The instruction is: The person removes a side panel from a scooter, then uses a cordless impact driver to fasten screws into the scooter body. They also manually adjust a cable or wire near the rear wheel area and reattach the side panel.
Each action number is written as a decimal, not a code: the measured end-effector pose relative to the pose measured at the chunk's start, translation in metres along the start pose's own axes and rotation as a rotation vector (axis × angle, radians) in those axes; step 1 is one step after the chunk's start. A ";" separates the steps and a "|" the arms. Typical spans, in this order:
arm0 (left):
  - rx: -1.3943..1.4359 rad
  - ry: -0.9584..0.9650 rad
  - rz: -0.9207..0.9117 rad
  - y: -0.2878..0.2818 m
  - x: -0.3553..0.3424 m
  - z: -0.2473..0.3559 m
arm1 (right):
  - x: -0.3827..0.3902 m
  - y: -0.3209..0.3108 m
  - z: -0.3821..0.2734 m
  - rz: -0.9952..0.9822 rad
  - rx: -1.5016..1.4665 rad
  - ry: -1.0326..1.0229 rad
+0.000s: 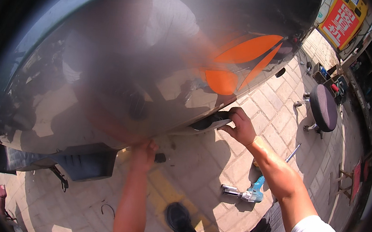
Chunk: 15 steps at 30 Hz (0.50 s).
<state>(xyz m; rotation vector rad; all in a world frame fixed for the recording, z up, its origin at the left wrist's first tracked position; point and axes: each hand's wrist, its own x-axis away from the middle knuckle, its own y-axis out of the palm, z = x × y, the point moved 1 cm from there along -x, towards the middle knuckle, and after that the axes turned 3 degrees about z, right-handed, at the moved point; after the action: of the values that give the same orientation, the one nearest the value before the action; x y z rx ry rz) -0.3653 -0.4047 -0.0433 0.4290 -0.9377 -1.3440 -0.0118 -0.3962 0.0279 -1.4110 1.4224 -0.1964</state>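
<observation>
A large, glossy dark vehicle body panel (122, 77) with orange leaf-shaped decals (220, 82) fills the upper middle of the head view. At its lower right edge, my right hand (240, 127) is closed on the outer end of a dark trim strip (212, 123), thumb below and fingers above. The strip stands a little away from the panel, leaving a dark gap. My left hand (145, 153) is up against the panel's lower edge, its fingers curled. What those fingers grip, if anything, is hidden. A small black piece (160, 158) shows beside that hand.
On the paving right of centre lies a teal impact wrench (252, 193) with a long socket. Farther right stand a round wheeled stool (323, 107) and a tool box (322, 73). A dark plastic part (83, 164) hangs below the panel at left. My shoe (180, 217) is below.
</observation>
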 end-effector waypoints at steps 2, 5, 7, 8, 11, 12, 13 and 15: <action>0.012 -0.008 -0.008 -0.003 -0.001 -0.004 | 0.000 0.000 0.002 0.002 -0.004 0.001; 0.053 0.003 -0.033 -0.007 -0.001 -0.004 | -0.007 -0.002 0.001 0.004 0.002 -0.025; 0.041 0.013 -0.011 -0.008 -0.001 -0.003 | -0.011 -0.003 0.000 -0.002 0.000 -0.031; 0.034 0.015 0.000 -0.006 -0.001 -0.003 | -0.012 -0.004 0.000 -0.014 -0.015 -0.005; 0.038 0.008 -0.035 0.003 0.002 -0.001 | -0.024 -0.014 -0.008 -0.070 -0.036 0.098; 0.047 0.009 -0.009 0.003 0.002 -0.001 | -0.029 -0.014 -0.007 -0.103 -0.136 0.172; 0.055 0.010 0.016 0.003 0.003 -0.002 | -0.033 -0.013 -0.006 -0.135 -0.236 0.246; 0.065 0.013 0.061 0.002 0.002 -0.002 | -0.042 -0.011 0.002 -0.235 -0.360 0.334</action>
<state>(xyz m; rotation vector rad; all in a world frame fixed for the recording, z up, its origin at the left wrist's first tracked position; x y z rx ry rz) -0.3622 -0.4070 -0.0421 0.4545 -0.9787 -1.2565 -0.0148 -0.3646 0.0580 -1.9123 1.6156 -0.3523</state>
